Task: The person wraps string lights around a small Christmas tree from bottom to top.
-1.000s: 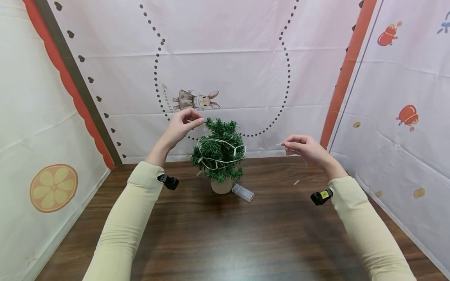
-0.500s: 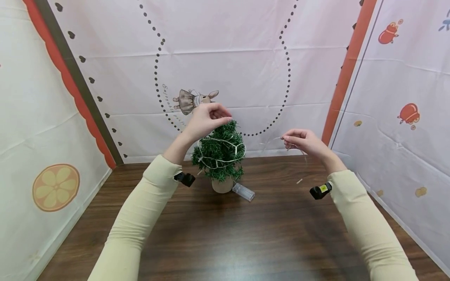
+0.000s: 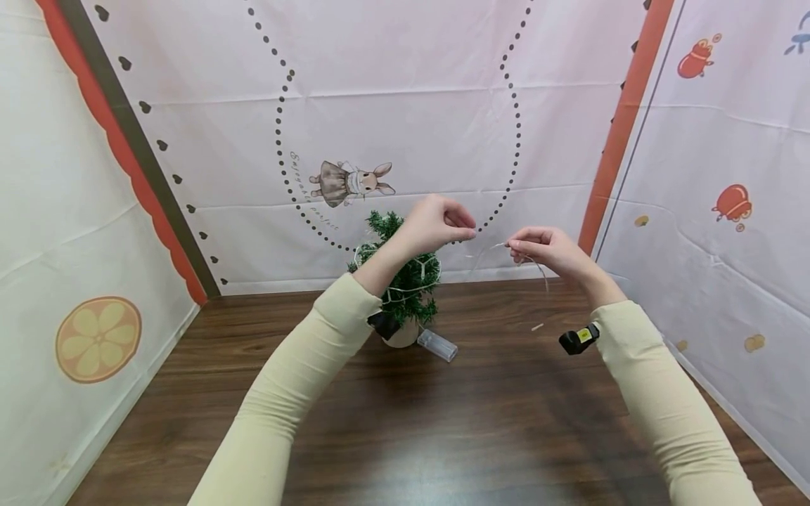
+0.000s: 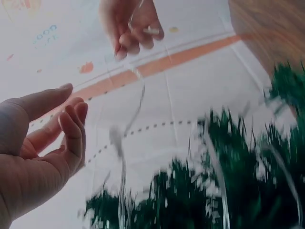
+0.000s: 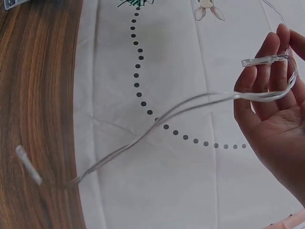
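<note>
My right hand (image 3: 547, 251) pinches the clear wire of a string of lights (image 5: 190, 102) between thumb and fingertips. The wire loops over its palm in the right wrist view, and a loose end with a small bulb (image 5: 28, 164) hangs down. Part of the string winds round a small artificial Christmas tree (image 3: 414, 306) in a pale pot (image 3: 403, 337). In front of the tree and above its right side, my left hand (image 3: 436, 221) reaches toward the right one. Its fingers (image 4: 74, 138) are loosely bent, apart from the thumb, with nothing between them. The left forearm hides part of the tree.
A clear battery box (image 3: 438, 346) lies on the wooden table (image 3: 493, 407), right of the pot. Printed cloth (image 3: 405, 126) stands behind the tree and at both sides.
My left hand has crossed from the tree's left side, past its top, to the right near the other hand. The right hand has risen slightly, still holding the wire.
</note>
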Motion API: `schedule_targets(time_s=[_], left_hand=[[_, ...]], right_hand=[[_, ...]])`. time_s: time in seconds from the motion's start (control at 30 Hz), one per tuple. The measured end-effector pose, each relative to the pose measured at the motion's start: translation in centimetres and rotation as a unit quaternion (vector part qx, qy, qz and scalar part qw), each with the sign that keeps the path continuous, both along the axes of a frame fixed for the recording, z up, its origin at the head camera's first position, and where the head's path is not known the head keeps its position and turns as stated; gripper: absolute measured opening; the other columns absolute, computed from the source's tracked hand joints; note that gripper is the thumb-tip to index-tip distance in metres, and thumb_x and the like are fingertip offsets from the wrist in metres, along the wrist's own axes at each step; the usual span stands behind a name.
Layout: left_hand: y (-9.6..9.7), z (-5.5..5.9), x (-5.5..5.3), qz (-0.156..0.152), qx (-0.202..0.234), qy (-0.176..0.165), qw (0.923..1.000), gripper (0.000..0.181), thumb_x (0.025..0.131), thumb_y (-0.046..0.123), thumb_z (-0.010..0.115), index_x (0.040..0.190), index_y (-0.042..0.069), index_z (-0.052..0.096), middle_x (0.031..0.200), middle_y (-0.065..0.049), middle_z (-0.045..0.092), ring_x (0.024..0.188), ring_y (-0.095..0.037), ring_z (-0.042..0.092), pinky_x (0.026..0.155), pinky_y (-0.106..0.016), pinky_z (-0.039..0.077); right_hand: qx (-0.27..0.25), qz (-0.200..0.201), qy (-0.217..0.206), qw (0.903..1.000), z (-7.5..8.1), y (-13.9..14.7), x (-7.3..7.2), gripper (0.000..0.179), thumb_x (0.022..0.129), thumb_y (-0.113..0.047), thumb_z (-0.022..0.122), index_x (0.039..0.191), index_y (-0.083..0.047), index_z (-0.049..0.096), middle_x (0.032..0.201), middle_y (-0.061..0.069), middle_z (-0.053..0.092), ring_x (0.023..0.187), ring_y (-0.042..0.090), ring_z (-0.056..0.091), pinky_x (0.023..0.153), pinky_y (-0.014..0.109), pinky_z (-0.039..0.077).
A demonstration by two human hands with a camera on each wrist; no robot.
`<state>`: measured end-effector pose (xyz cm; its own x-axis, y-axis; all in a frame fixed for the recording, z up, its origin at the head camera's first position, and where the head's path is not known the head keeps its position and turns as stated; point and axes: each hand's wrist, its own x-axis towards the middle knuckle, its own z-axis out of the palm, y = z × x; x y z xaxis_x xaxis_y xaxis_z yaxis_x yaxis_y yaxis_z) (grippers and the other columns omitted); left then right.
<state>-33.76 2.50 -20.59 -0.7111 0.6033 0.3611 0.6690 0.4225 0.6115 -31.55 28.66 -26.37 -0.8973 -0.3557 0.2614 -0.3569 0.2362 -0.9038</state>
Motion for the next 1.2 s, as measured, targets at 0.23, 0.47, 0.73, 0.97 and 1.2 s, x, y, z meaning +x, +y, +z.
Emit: schedule_targets(time_s=[0.23,0.47,0.73,0.97,1.2], left_hand=[[2.8,0.0,0.4,0.009,-0.053,-0.019,0.9984,0.013,0.083,0.017,0.073,0.094,0.01,0.073,0.091,-0.004,0.073,0.074,-0.016,0.068,0.062,-0.023,0.053],[4.0,-0.2,-0.1,0.022,-0.085,-0.052,0.9948,0.008,0.082,0.015,0.074,0.089,0.01,0.073,0.088,-0.003,0.073,0.068,-0.013,0.065,0.061,-0.022,0.053],[3.8,0.0,-0.1,0.005,-0.085,-0.061,0.9945,0.006,0.086,0.011,0.07,0.088,0.007,0.074,0.081,-0.004,0.071,0.064,-0.012,0.065,0.062,-0.023,0.054],[2.8,0.6,-0.5,-0.026,-0.037,-0.101,0.9939,0.007,0.087,0.005,0.066,0.081,0.003,0.069,0.089,-0.012,0.071,0.072,-0.017,0.068,0.066,-0.024,0.056],[1.8,1.0,-1.0,-0.023,-0.028,-0.103,0.994,0.007,0.09,0.004,0.062,0.085,0.001,0.066,0.089,-0.011,0.071,0.08,-0.023,0.068,0.058,-0.022,0.046]], right_hand=[[0.019,-0.019,-0.001,0.9996,0.3,-0.1,0.3,0.011,0.095,-0.018,0.058,0.1,-0.011,0.066,0.081,-0.007,0.067,0.081,0.008,0.062,0.081,0.023,0.052],[0.029,-0.014,0.006,0.9995,0.6,-0.5,0.3,0.015,0.095,-0.019,0.059,0.103,-0.007,0.065,0.081,-0.007,0.068,0.084,0.011,0.064,0.081,0.024,0.052],[0.043,-0.005,0.011,0.999,0.6,-0.7,0.5,0.011,0.096,-0.019,0.057,0.101,-0.015,0.066,0.082,-0.006,0.068,0.083,0.009,0.063,0.08,0.024,0.052],[0.003,0.047,-0.009,0.9988,0.3,-0.1,0.3,0.014,0.097,-0.013,0.053,0.106,-0.01,0.063,0.084,-0.004,0.066,0.079,0.009,0.06,0.075,0.023,0.052],[-0.026,0.072,-0.056,0.9955,0.1,0.3,0.3,0.016,0.097,-0.01,0.053,0.111,-0.006,0.06,0.086,0.0,0.065,0.075,0.005,0.059,0.071,0.021,0.054]])
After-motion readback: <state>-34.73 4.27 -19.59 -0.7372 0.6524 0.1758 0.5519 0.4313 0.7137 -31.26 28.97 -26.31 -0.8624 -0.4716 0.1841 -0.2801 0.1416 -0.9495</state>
